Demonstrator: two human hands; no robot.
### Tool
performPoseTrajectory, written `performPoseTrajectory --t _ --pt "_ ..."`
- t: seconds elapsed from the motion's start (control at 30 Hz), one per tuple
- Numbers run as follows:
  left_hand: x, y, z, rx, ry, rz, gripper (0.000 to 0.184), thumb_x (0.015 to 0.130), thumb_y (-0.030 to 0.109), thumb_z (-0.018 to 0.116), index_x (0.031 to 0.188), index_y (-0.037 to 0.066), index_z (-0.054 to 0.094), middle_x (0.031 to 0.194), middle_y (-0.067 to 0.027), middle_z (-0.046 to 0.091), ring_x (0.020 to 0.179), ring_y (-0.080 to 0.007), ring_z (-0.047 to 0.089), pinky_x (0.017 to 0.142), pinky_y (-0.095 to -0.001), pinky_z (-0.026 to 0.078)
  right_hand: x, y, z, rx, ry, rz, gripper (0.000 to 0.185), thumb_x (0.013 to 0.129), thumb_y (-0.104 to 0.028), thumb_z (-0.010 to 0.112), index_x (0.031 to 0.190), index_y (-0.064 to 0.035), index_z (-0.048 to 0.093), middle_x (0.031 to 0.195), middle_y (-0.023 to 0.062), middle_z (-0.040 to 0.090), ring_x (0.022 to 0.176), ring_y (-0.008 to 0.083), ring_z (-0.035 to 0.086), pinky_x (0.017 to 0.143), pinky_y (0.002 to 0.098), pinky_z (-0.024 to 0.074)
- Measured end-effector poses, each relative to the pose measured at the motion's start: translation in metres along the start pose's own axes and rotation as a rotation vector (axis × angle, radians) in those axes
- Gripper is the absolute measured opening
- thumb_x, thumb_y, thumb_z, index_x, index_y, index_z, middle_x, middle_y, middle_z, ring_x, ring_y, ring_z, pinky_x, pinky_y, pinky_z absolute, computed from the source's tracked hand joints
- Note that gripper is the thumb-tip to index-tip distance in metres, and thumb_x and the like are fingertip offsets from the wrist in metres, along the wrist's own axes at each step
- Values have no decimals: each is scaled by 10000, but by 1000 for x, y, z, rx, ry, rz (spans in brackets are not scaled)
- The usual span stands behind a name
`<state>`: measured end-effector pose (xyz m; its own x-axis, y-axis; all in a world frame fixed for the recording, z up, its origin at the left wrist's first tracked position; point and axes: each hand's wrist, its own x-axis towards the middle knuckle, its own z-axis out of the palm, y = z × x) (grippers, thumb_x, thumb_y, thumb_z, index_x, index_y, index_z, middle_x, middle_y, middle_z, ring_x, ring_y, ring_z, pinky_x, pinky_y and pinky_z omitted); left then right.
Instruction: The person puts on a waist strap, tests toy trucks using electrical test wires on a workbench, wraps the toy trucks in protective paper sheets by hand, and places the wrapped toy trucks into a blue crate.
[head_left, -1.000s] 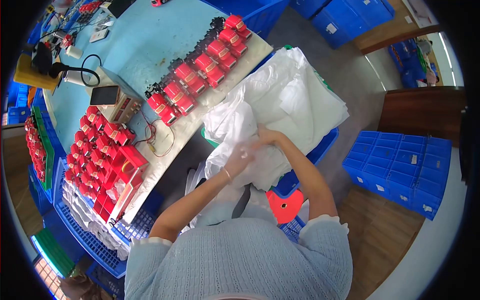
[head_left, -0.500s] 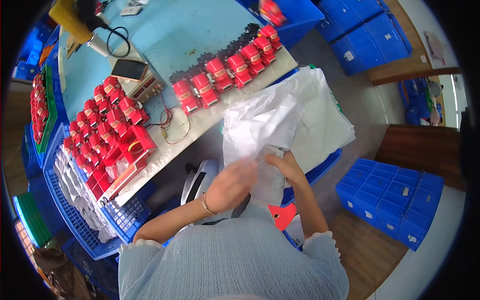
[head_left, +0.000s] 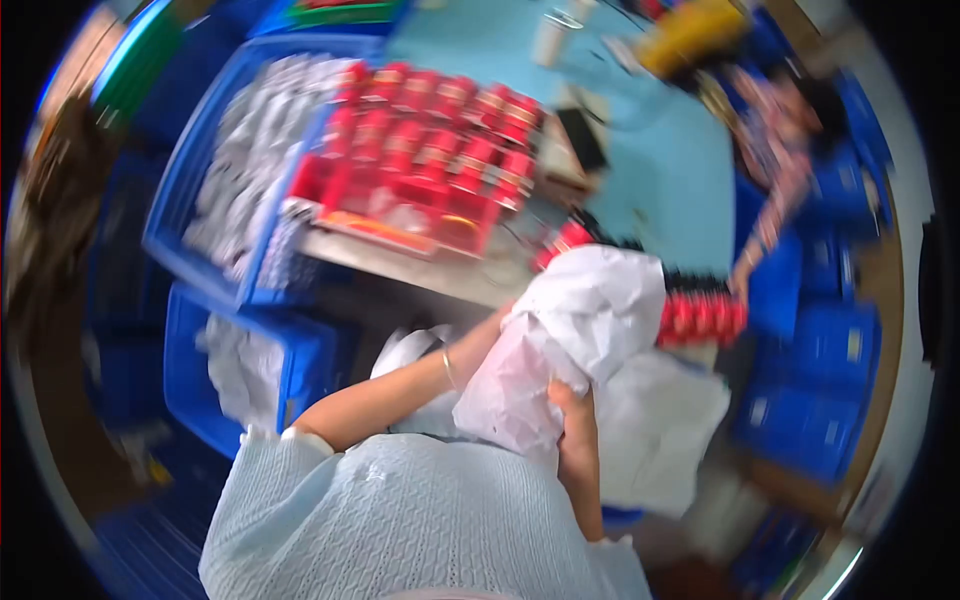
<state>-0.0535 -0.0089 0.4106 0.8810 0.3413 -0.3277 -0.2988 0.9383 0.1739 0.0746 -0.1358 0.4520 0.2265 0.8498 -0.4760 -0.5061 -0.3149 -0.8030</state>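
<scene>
A crumpled white plastic bag [head_left: 590,310] is held up in front of my body, its lower part tinted pinkish. My right hand [head_left: 572,405] grips its near right side, with the thumb on the outside. My left hand [head_left: 503,318], below a bracelet on the wrist, reaches up behind the bag's left edge, and its fingers are hidden there. What the bag holds, if anything, I cannot make out. Beneath and to the right lies a stack of white sheets or bags [head_left: 650,435].
Red toy-like vehicles [head_left: 435,150] stand in rows on the table [head_left: 650,190], behind a red divided tray [head_left: 400,215]. More red ones [head_left: 700,318] line the table's right end, near another person's hand [head_left: 742,275]. Blue crates [head_left: 810,365] stand right; a blue basket [head_left: 225,275] of grey-white pieces stands left.
My view has swung left, blurring the scene. The white bag is now raised off the stack, and my left hand has gone behind it. Another person has come into view at right.
</scene>
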Motion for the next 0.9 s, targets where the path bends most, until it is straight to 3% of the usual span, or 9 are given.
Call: performPoseTrajectory --t 0.07,0.17,0.37,0.47,0.57,0.6,0.73,0.8,0.9 --pt "-30 25 -13 -47 24 148 496 927 358 343 1283 18 404 1307 -122 440 1190 -248 432 1018 -377 314 28 -6 29 -62 -132 44 752 684 -242 683 1304 4 337 1225 96 453 1122 209 438 958 318 343" --pt "-56 43 -30 -108 35 249 511 918 364 362 1281 7 400 1295 -126 451 1178 -252 442 1018 -364 319 63 -14 63 -512 -237 -26 831 623 -286 741 1301 -10 349 1222 92 461 1125 224 442 967 336 343" --pt "-81 106 -65 -217 -89 469 429 916 329 398 1200 17 473 1174 -79 542 1048 -193 528 939 -329 390 145 32 101 -560 -338 -58 872 586 -324 764 1295 -13 362 1216 91 471 1105 243 465 950 360 367" --pt "-102 179 -80 602 104 558 389 915 304 418 1155 10 506 1135 -78 558 1026 -181 535 912 -314 402 180 40 135 -544 -385 -176 821 619 -324 734 1287 -13 372 1217 96 476 1096 255 479 946 369 379" --pt "-131 265 -107 1408 329 523 353 915 280 437 1109 3 539 1095 -77 575 1004 -168 541 885 -300 414 223 31 182 -230 -353 171 724 673 -309 671 1271 -11 395 1227 100 481 1102 274 489 954 382 393" --pt "-142 289 -121 1382 331 526 353 915 280 437 1109 3 539 1095 -77 575 1004 -168 541 885 -300 414 241 34 201 -250 -348 186 724 673 -309 671 1271 -11 395 1227 100 481 1102 274 489 954 382 393" --pt "-193 367 -184 631 576 815 393 864 255 534 1194 49 479 1100 -55 539 943 -151 524 806 -315 432 323 49 317 -427 -441 499 654 711 -281 620 1267 -13 403 1239 118 478 1093 268 508 963 379 404" --pt "-211 389 -210 501 602 884 432 854 255 556 1220 56 443 1112 -58 529 950 -155 525 805 -307 436 361 68 395 -400 -489 463 606 743 -245 607 1261 -2 406 1231 115 482 1071 254 525 952 376 415" --pt "-219 404 -256 248 643 1009 529 832 256 599 1273 71 372 1134 -65 510 965 -163 529 802 -291 444 403 131 507 -492 -550 89 526 770 -191 618 1221 10 436 1188 92 486 1051 202 499 912 328 401"
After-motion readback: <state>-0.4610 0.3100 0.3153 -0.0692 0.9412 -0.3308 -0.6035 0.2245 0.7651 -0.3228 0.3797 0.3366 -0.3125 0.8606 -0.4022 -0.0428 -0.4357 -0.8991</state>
